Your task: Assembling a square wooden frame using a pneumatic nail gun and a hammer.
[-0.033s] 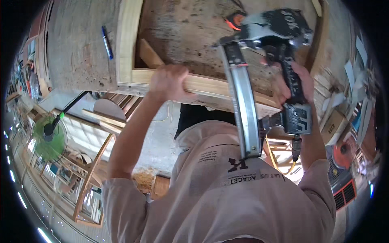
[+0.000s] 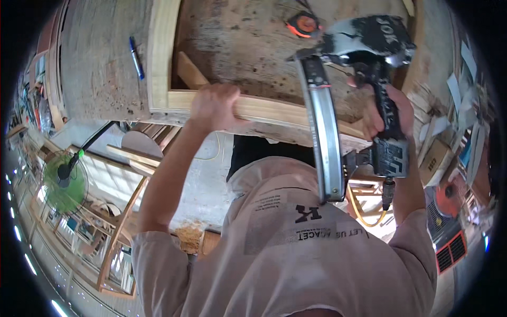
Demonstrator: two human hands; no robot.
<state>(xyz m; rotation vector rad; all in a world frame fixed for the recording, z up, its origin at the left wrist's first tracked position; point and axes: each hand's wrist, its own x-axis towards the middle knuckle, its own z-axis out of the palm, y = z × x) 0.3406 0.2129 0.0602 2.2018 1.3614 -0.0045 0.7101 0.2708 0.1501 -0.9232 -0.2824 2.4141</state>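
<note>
A pale wooden frame lies on the worn workbench. My left hand is closed over its near rail, close to the left corner, with the thumb on the near side. A short wood piece sits at an angle inside that corner. My right hand grips the handle of a black and silver pneumatic nail gun. Its long metal magazine slants down across the near rail toward my shirt. The gun's nose is over the inside of the frame, apart from the rail as far as I can see.
An orange and black tape measure rests inside the frame. A blue pen lies on the bench at left. From the gun hangs a yellow air hose. A green fan stands at lower left, and a cardboard box at right.
The nail gun and my right hand have shifted slightly right, uncovering more of the tape measure. My left hand keeps its hold on the rail.
</note>
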